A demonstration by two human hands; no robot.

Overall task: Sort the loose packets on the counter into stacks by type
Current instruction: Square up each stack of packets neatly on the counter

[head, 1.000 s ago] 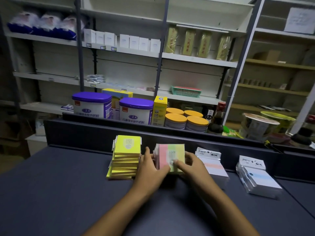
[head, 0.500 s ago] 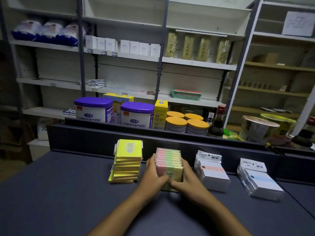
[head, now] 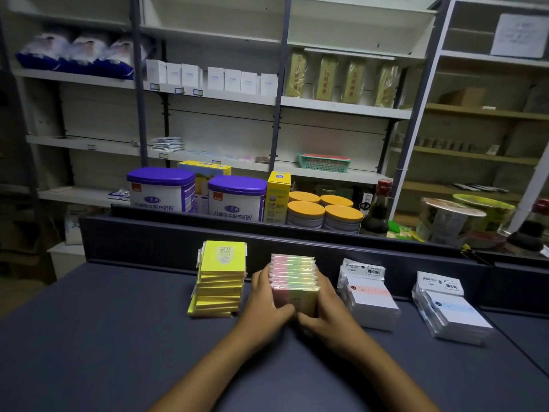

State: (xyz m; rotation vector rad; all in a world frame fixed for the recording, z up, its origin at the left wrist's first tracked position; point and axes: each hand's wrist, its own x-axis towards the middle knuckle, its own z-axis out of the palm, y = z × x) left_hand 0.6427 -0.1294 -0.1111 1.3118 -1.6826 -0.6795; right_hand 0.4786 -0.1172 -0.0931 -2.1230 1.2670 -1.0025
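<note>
Since the earlier frame, the pink-and-green stack (head: 294, 281) has gone from being held tilted between the hands to resting flat on the desk (head: 104, 337), with both hands now clamped on its sides. The left hand (head: 266, 298) grips the left side, and the right hand (head: 325, 307) grips the right side; the thumbs meet at the near edge.

The stack stands between the yellow stack (head: 221, 278) on its left and a white stack (head: 368, 292) on its right. A second white stack (head: 451, 307) lies further right. No loose packets are visible elsewhere on the desk, so the sort appears nearly complete.

To square the stack well:
- Press both sides inward evenly.
- Push the near edge back with the thumbs until all packets align.
- Release slowly; film-wrapped packets probably slide easily.
- Avoid bumping the leaning yellow stack.
</note>
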